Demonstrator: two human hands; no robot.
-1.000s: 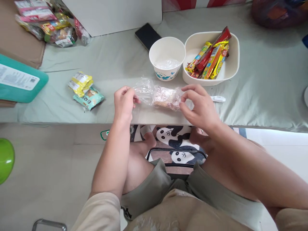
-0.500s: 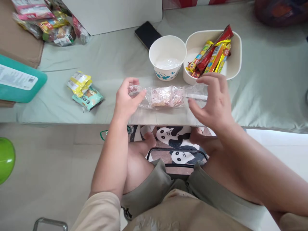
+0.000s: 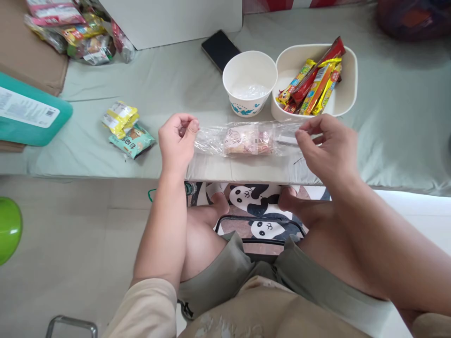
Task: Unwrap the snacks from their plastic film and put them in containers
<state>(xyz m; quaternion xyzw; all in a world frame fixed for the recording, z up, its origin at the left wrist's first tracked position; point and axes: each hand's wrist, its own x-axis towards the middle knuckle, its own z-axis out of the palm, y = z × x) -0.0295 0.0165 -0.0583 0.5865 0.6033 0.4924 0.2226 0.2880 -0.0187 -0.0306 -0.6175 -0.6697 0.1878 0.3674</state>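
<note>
Head view: left hand (image 3: 176,143) pinches the left end of a clear, crinkled plastic wrapper (image 3: 209,140), thumb and fingertips pressed together. Right hand (image 3: 327,146) pinches the wrapper's other end, thumb against fingertips; exact contact there hard to see through the film. Wrapper is drawn out lengthwise between the two hands, near the front edge of a grey-green cloth-covered surface (image 3: 183,84). Middle of wrapper: pinkish-white printed contents (image 3: 241,140), roughly block-shaped, print too small to read. Slim white strip-like object (image 3: 288,139) shows at the wrapper's right end, just beside right thumb.

Just behind wrapper: round white paper cup with blue leaf print (image 3: 234,101), upright, crumpled clear plastic (image 3: 254,91) inside. To its right, white rounded-rectangular tub (image 3: 349,89), holding red and yellow stick-shaped snack packets (image 3: 313,91), one red packet sticking up over the back rim. Black flat phone (image 3: 218,49) lies behind cup, partly hidden by it.

Left of left hand, well apart from wrapper: small yellow-and-white packet (image 3: 120,117) partly on top of small mint-green packet (image 3: 132,141). Far left: teal plastic container with white label (image 3: 59,126), brown cardboard (image 3: 35,61), heap of mixed shiny snack packets (image 3: 89,40). Below surface edge: panda-print floor mat (image 3: 243,195). Bright green rounded object (image 3: 9,230) at left frame edge, cut off.
</note>
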